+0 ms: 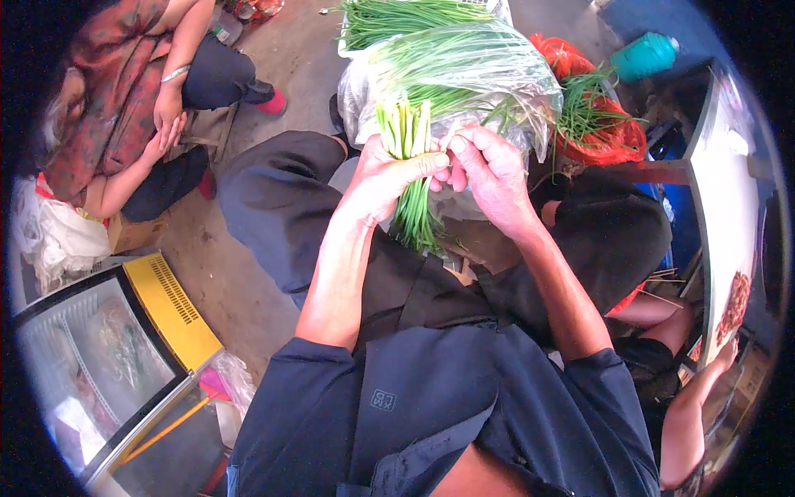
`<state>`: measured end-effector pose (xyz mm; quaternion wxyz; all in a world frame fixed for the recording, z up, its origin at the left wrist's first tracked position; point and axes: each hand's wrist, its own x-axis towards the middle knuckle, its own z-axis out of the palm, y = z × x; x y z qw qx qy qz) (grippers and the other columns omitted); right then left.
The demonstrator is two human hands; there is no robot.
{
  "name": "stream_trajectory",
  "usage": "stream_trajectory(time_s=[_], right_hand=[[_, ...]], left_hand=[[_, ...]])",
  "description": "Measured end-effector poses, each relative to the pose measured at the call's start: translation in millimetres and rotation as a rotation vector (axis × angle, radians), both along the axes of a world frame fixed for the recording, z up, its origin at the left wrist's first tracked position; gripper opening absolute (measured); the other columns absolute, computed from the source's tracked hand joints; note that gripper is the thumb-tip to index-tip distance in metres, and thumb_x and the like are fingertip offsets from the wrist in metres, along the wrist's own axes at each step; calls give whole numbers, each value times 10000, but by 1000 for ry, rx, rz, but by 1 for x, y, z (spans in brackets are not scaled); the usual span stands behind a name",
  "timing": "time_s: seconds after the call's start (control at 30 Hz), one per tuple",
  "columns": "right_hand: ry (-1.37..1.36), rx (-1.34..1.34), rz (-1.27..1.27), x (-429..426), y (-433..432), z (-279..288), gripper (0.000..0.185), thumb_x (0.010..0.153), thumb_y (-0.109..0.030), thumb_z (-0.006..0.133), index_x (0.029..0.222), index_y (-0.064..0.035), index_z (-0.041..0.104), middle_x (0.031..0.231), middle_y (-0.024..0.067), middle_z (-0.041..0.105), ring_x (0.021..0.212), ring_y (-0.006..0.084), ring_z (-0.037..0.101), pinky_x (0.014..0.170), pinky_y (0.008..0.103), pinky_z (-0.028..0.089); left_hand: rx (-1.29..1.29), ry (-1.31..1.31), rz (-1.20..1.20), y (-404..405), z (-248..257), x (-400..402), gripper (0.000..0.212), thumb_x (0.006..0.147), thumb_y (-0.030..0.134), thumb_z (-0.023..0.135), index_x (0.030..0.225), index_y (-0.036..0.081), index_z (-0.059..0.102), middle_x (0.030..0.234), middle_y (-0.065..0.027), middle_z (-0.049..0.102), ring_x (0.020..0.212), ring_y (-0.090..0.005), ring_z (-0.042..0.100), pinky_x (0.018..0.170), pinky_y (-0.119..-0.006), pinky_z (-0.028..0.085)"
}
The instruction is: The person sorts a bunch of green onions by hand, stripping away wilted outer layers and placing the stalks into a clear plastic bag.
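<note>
A bunch of green stalks like garlic chives (415, 208) is held in my left hand (385, 180), pale cut ends up and thin green leaves hanging down. My right hand (490, 177) is beside it, thumb and forefinger pinched at my left thumb tip on a small pale piece too fine to make out. Just beyond my hands, more chives (447, 62) lie in a clear plastic bag (363, 84). Behind that, another heap of chives (404, 22) rests in a white plastic crate (343, 46).
At the right are a red plastic bag (612, 146) with loose greens (584, 105), a teal container (646, 57) and a white tabletop (723, 205), with a person's arm (689, 397) below. A seated person (124, 112) is at upper left, above a yellow-edged glass-topped cabinet (171, 310).
</note>
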<state>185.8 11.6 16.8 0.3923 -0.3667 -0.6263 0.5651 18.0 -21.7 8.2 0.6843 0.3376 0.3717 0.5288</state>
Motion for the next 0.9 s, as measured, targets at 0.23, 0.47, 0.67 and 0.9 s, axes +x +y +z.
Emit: stream_trajectory(time_s=[0.23,0.47,0.67,0.9], right_hand=[[-30,-88,-131,9,4,-10,112,954,-94,592,934,1,648,712,12,600,574,68,553,534,236,459],[-69,-56,-316,44,33,-13,85,899,-87,671,938,-13,690,762,4,644,600,61,570,552,220,472],[-6,55,-682,127,106,-23,244,869,-111,706,1064,27,656,933,70,678,695,111,624,575,233,505],[-265,-157,-442,98,92,-61,280,896,-284,700,765,-41,654,630,-26,561,530,71,507,481,237,412]], left_hand=[[-24,29,31,-1,-3,-1,237,830,46,724,1038,6,619,827,-87,674,706,-183,664,611,-291,546],[-97,-28,74,0,-2,-9,234,832,53,718,1031,17,600,823,-115,663,703,-212,665,612,-323,558],[-20,-165,238,-1,7,-53,152,875,57,666,989,10,577,794,-110,601,723,-232,619,627,-367,530],[35,-273,263,-4,-6,-82,178,880,87,674,1010,8,581,785,-91,567,708,-204,564,635,-346,496]])
